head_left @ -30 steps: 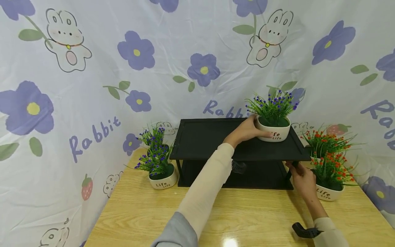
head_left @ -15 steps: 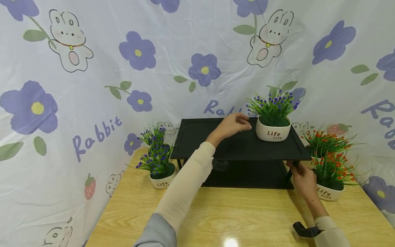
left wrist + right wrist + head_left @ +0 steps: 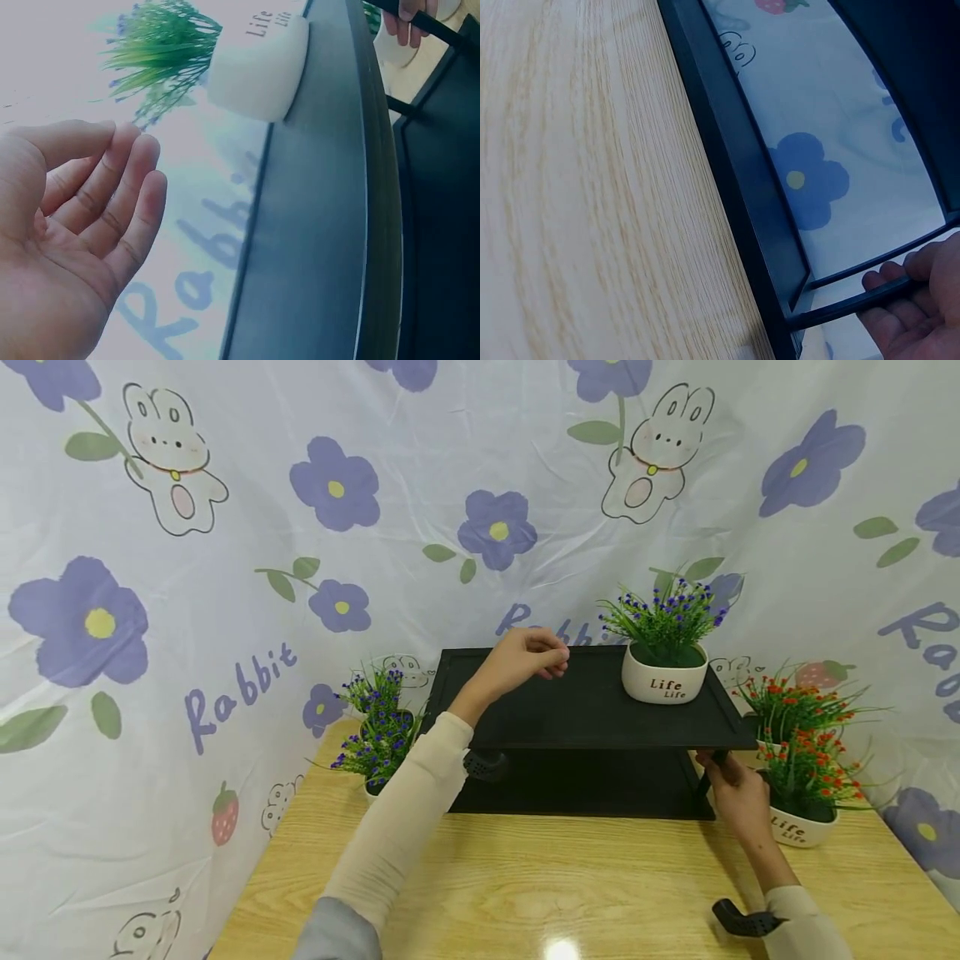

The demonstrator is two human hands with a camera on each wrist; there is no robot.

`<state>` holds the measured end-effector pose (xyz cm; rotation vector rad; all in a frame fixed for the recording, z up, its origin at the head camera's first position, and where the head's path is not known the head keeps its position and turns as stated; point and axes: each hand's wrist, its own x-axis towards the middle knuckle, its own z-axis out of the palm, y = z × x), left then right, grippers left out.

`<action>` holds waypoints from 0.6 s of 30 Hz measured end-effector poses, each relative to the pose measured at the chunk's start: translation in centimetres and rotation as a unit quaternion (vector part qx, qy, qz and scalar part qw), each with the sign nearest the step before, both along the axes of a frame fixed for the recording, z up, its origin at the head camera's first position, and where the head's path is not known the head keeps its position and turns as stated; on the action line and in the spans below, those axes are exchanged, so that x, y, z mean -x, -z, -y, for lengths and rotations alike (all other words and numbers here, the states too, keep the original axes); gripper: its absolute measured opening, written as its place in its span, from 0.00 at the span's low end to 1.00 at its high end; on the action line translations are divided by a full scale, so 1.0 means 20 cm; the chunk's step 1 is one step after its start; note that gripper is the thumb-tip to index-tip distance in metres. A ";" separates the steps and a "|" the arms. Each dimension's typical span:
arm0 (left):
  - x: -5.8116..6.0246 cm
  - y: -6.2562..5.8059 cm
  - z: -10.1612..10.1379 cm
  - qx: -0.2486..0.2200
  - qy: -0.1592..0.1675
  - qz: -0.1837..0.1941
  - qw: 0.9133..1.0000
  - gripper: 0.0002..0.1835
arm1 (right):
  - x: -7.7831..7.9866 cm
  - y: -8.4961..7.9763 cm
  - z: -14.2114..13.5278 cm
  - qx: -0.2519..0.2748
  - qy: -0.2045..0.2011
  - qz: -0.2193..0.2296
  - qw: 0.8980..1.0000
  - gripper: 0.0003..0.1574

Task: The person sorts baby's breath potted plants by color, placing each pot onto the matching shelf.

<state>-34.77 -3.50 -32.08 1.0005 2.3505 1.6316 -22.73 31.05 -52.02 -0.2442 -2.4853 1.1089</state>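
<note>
Up on the top tier of the black rack (image 3: 581,714), near its right end, stood the white pot (image 3: 664,683), upright, its "Life" lettering turned to the front and its oval mouth full of green leaves and small purple flowers (image 3: 675,606). Down on the wooden table (image 3: 570,877), more planters flanked the rack: off its right side, two with orange-red blooms, the front planter (image 3: 801,828) showing the same lettering, the back one largely hidden behind the foliage; off its left side, a pair of purple-flowered plants (image 3: 381,739), one behind the other, the front one's container mostly covered by the sleeve (image 3: 401,827). And the hands! The left hand (image 3: 517,660) hung over the left half of the top tier, apart from the white pot and holding nothing, palm bare to the wrist camera, fingers softly bent and thumb close to the index fingertip. Its forearm slanted up from the lower edge of the head view, across the rack's front left corner. Over on the other side, the right hand (image 3: 738,797) had a firm hold: its fingers were curled round a thin black post (image 3: 855,304) at the rack's right end, just below the top tier.
</note>
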 end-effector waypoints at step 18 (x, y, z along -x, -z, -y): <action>-0.11 -0.04 0.43 -0.050 -0.052 -0.026 0.997 0.10 | 0.00 0.00 0.00 0.001 0.004 0.000 1.000 0.25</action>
